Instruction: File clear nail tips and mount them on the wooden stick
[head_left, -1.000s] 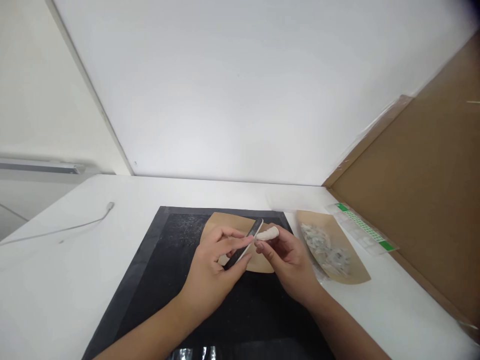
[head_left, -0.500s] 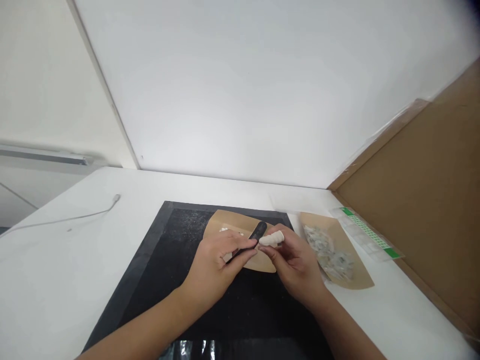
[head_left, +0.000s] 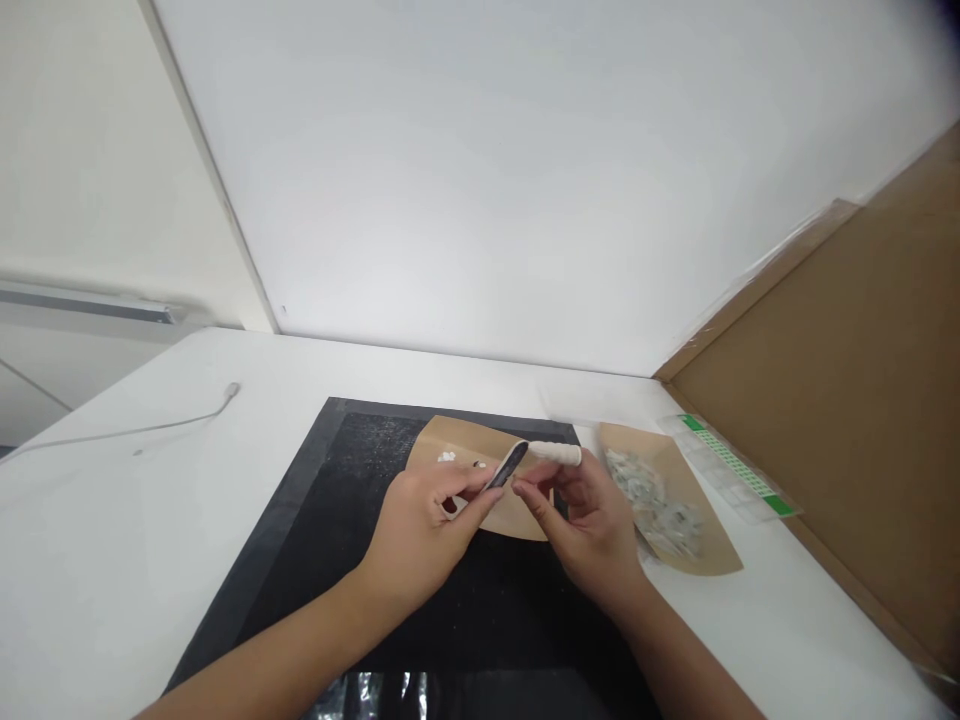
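Observation:
My left hand (head_left: 420,525) pinches a narrow black strip (head_left: 510,465) with a rounded end and a pale edge between thumb and fingers. The strip is tilted, its free end pointing up and away. Close to its right side is my right hand (head_left: 589,510), thumb and a fingertip pressed together; whatever they hold is too small or hidden to make out. A white finger cot (head_left: 555,452) covers the right index finger, which is stretched out past the strip's tip. Below both hands lies a tan paper sheet (head_left: 450,435) bearing small white pieces (head_left: 447,457).
A black mat (head_left: 315,560) lies under the work on a white table (head_left: 97,540). To the right, another tan paper (head_left: 720,555) bears a pile of small clear bags (head_left: 664,510). Beyond it are a clear, green-edged plastic case (head_left: 739,465) and a cardboard panel (head_left: 840,400). A cable (head_left: 172,428) lies left.
The black strip has turned more on its edge, showing its pale side. My right index finger has lifted off and stretched away, and the right thumb has drawn slightly back.

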